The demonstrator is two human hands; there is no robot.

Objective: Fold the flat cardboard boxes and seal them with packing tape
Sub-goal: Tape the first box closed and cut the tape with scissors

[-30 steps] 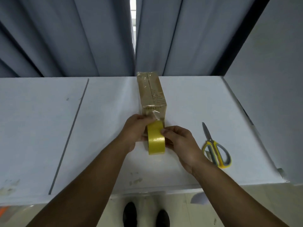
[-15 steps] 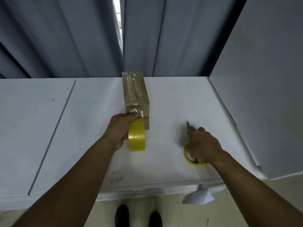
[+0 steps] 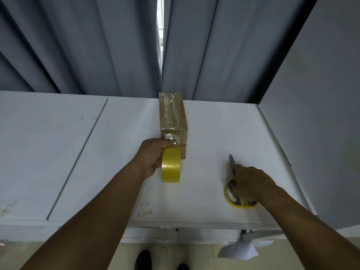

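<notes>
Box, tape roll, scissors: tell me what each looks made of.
The box: brown cardboard, matte, with glossy clear tape wrinkled along its top seam. The tape roll: yellowish plastic film, shiny, judging by its sheen and clear loose end. The scissors: grey metal blade, yellow handle loops, probably plastic.

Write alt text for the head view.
A person's left hand holds a yellow tape roll at the near end of a taped cardboard box on a white table; the right hand grips yellow-handled scissors to the right.
</notes>
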